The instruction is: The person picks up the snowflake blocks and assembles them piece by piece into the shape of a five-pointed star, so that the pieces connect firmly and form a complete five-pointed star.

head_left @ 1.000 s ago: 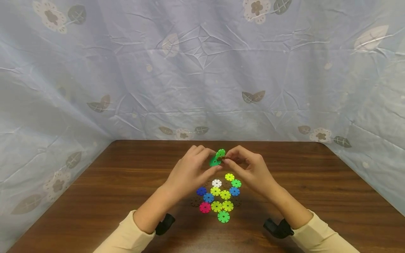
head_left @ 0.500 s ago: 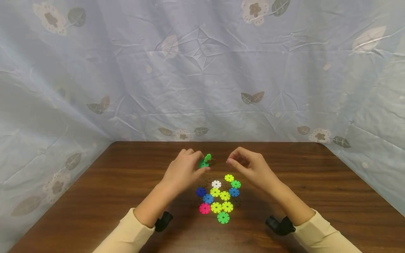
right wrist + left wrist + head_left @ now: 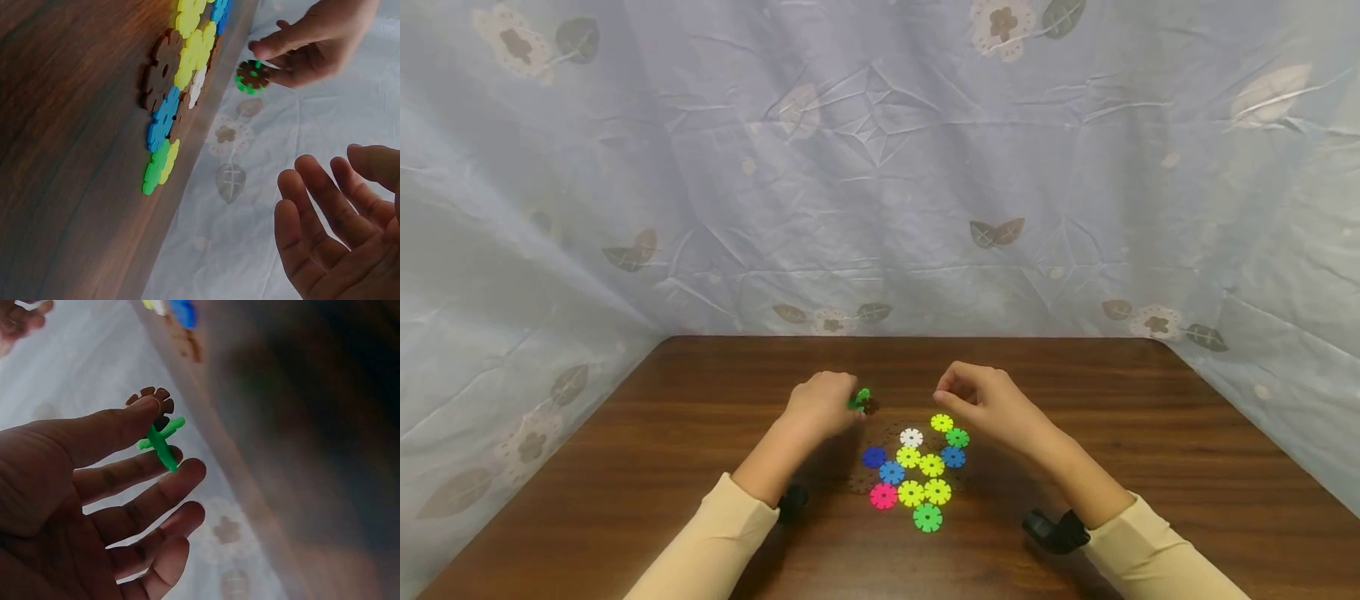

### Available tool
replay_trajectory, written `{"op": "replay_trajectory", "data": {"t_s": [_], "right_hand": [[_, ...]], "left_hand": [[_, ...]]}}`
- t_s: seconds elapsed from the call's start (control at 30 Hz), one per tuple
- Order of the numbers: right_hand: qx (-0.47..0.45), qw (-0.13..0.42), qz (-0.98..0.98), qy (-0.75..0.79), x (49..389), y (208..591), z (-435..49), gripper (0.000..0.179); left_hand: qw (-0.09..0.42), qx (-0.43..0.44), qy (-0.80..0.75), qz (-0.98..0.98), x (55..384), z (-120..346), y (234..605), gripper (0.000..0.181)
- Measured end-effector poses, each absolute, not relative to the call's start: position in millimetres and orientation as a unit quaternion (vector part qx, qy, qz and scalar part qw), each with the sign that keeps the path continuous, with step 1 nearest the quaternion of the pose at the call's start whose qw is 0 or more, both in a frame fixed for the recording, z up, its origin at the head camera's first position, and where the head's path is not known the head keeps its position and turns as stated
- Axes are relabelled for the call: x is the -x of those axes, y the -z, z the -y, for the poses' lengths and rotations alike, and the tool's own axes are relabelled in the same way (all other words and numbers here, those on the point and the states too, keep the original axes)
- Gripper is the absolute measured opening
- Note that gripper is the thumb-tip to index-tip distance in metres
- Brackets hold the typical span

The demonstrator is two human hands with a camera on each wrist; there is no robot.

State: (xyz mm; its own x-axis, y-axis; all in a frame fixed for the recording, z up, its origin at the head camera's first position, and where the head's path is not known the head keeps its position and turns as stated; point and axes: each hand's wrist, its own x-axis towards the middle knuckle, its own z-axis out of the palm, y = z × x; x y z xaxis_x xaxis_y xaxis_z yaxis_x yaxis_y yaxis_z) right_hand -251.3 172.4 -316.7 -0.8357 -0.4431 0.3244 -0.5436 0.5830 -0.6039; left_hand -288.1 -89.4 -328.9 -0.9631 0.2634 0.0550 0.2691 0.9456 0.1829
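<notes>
My left hand (image 3: 822, 405) is above the table, left of the middle, and pinches a small cluster of interlocking notched discs. In the left wrist view the green discs (image 3: 164, 450) cross each other, and a brown disc (image 3: 164, 403) is joined to them beside the thumb tip. The other fingers of that hand are spread below the cluster. My right hand (image 3: 988, 405) hovers right of the middle, holding nothing; the right wrist view shows its fingers (image 3: 331, 212) loosely bent and apart. Loose discs lie flat between and in front of the hands.
Among the loose discs on the dark wooden table (image 3: 625, 500) are a pink disc (image 3: 883, 496), a white disc (image 3: 912, 437), a green disc (image 3: 928, 517), plus several yellow, blue and brown ones. A patterned curtain (image 3: 880, 167) hangs behind and at the sides.
The right hand has let go of the joined discs and lowered slightly. My left hand has carried them left and down, away from it. Loose discs have not moved.
</notes>
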Motion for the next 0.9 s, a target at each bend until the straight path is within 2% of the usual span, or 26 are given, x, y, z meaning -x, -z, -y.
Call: {"op": "replay_trajectory", "data": {"t_s": [0.47, 0.9], "right_hand": [[-0.283, 0.066, 0.888, -0.356, 253.7, 313.7, -175.9, 0.008], [-0.287, 0.054, 0.887, -0.357, 252.4, 315.9, -176.1, 0.008]], "left_hand": [[-0.029, 0.098, 0.068, 0.992, 296.7, 95.0, 331.4, 0.033], [-0.031, 0.091, 0.055, 0.994, 291.0, 98.9, 337.8, 0.032]]}}
